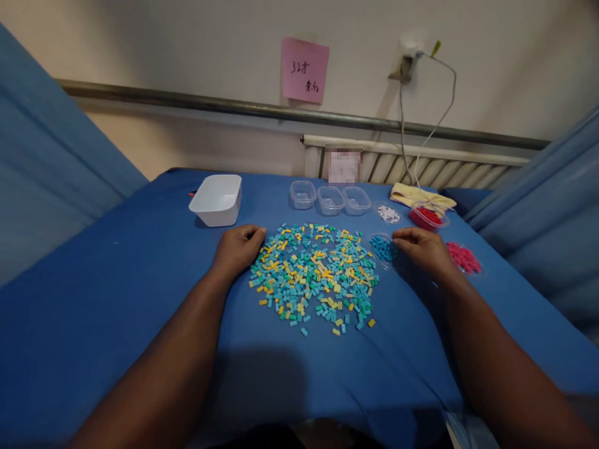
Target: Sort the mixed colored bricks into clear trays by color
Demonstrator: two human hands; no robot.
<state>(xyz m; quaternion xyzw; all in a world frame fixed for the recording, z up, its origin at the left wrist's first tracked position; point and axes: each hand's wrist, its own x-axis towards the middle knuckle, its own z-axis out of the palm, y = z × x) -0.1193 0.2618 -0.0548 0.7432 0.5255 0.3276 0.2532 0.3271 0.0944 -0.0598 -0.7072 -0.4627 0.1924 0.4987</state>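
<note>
A wide, loose pile of small toy bricks [309, 274] in light blue, green, yellow and orange is spread on the blue-covered table. At its upper left edge rests my left hand [238, 251], fingers curled together; anything inside them is hidden. On the pile's right side stands a clear tub of darker blue bricks [382, 248]. My right hand [423, 251] is at this tub's right edge, thumb and fingertips pinched together. Whether a brick is between them, or whether they touch the rim, I cannot tell.
Behind the pile stand three clear tubs, one being the middle tub [331, 201]. A white bin [218, 199] stands back left. On the right are white pieces [388, 214], red pieces [427, 216], pink pieces [463, 257] and a yellow cloth [421, 196]. A radiator [384, 159] lines the wall.
</note>
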